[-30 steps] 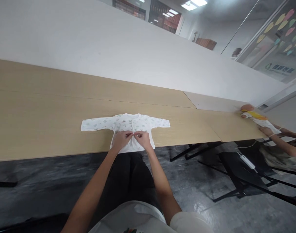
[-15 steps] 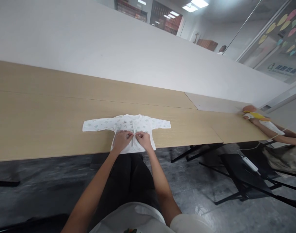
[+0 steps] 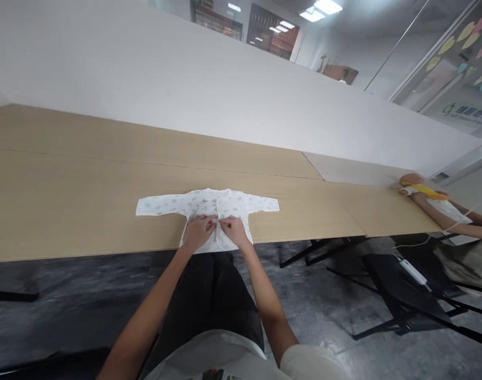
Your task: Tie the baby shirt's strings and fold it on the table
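A small white baby shirt (image 3: 203, 201) with a sparse printed pattern lies flat on the table, both sleeves spread out sideways and its lower hem at the front edge. My left hand (image 3: 200, 232) rests on the left half of the shirt, its thumb and fingers pinched at the front opening. On the other side of that opening, my right hand (image 3: 233, 230) pinches the front placket. The fingertips of both hands nearly meet at the middle of the shirt. Whatever fastener lies between them is too small to make out.
The long wooden table (image 3: 86, 179) runs along a white partition (image 3: 209, 89). At the far right, another person's arms (image 3: 442, 217) reach to a doll (image 3: 413, 182) in yellow and white. Black folding chairs (image 3: 403, 290) stand on the right, one with a white power strip (image 3: 413, 271).
The view has shifted slightly. Both hands stay at the shirt's front opening, with the fingertips a little closer to the placket. The shirt lies as before.
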`<state>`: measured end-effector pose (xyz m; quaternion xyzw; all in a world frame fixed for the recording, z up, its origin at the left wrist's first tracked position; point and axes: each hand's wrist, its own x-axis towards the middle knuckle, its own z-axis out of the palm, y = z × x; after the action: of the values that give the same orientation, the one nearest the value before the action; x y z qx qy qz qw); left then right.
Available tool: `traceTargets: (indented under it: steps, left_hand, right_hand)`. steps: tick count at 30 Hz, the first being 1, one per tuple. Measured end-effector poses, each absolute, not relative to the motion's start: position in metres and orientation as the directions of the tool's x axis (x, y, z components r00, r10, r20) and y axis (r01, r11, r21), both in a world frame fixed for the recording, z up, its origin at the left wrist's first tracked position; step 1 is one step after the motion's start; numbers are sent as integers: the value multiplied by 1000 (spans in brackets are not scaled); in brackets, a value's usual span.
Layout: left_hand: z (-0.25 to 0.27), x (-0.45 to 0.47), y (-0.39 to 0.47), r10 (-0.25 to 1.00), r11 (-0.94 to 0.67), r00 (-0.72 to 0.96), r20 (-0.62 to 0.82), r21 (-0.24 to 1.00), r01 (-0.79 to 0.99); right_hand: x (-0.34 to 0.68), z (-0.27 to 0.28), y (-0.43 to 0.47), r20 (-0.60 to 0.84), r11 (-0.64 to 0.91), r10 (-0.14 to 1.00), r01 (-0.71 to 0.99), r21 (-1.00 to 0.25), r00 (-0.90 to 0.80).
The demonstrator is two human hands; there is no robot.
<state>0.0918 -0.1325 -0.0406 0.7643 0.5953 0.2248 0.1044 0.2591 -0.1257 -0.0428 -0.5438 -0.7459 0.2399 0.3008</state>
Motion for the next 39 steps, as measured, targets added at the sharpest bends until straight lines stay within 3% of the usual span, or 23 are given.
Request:
traceTargets:
  steps: [10,17,21,24,27,30,33,36,39]
  left_hand:
    - [-39,85,-120,917,-395,364,163,260,881]
    - [-38,83,-91,920,-389,364,142,421,819]
    - [-38,88,-80,945,-327,290,153,390,861]
    - [-36,86,-73,962,-268,225,153,378,886]
    - [-32,72,-61,968,-243,204,142,361,900]
    - [-28,43,-45,976,-157,108,187,274,949]
    - [-28,12,-30,963,-52,-6,269,208,977]
    - [-31,-7,-21,973,-87,40,227,200,976]
    - [-32,-13,-17,977,-142,101,187,225,964]
  right_hand:
    - [265,-40,-141,196,369,925,650,-664,-325]
    - [265,-46,-172,334,626,775,721,-296,-536]
    - [268,-54,-188,395,687,694,718,-114,-601]
    - [268,-65,-201,466,710,635,703,-36,-617]
    - [276,-70,-202,563,733,590,676,-74,-578]
    - [297,-56,-174,653,645,660,725,-239,-371]
    - [324,-29,-116,581,392,807,830,-397,-104]
    - [342,-8,-55,350,189,936,902,-387,-46]
    - [347,-4,-19,163,148,981,940,-308,-102]
